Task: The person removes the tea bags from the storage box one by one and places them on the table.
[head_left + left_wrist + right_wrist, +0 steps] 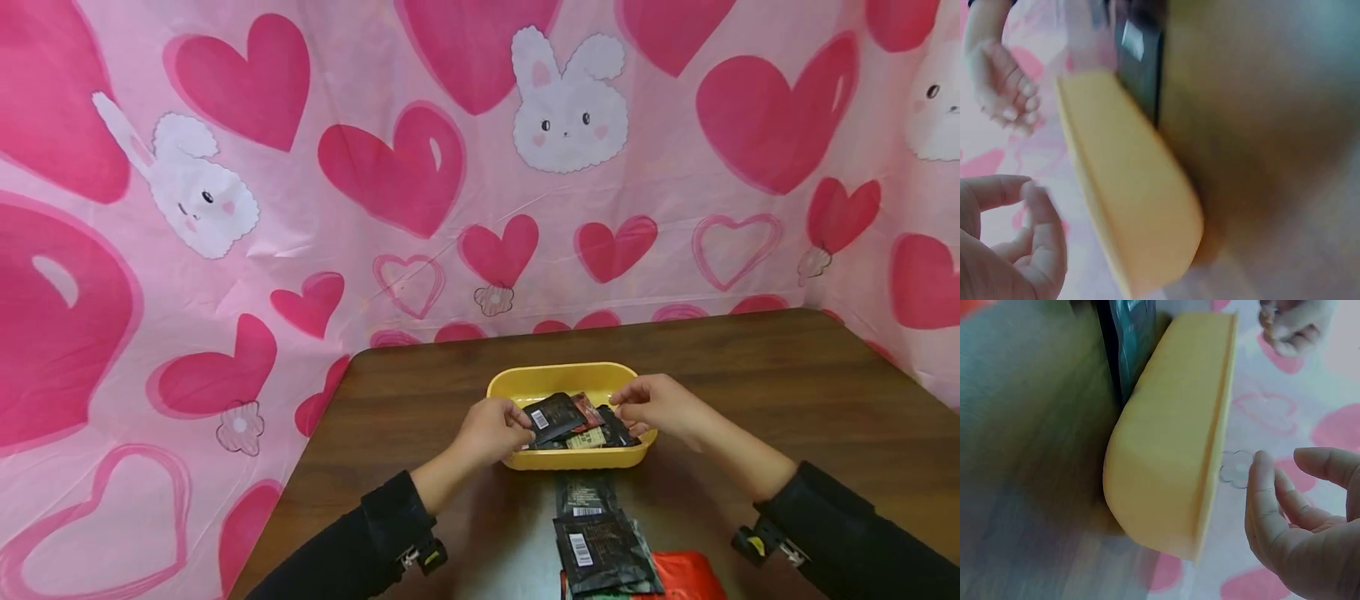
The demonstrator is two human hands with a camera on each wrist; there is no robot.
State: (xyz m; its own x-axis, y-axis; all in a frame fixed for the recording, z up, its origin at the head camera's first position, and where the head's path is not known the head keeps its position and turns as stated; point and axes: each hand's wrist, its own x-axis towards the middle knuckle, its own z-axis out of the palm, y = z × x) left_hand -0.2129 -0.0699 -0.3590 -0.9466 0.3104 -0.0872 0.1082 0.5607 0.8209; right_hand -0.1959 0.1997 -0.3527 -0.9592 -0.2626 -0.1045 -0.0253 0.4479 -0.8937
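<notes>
A yellow tray (570,459) on the table holds several small packets, mostly black. A black packet (553,417) with a white barcode label lies on top at the left, near a red one (587,412). My left hand (491,431) is over the tray's left end, fingertips right at that black packet's edge; in the left wrist view, its thumb and forefinger tips come together with no packet showing between them. At the right end, my right hand (663,408) hovers over the rim, fingers loosely bent, thumb apart from them, holding nothing.
In front of the tray, more black packets (603,550) lie in an overlapping row toward me. A red packet (686,575) sticks out beneath them at the front edge of view. Behind the brown wooden table (427,375) hangs a pink cloth (420,75) with hearts and rabbits.
</notes>
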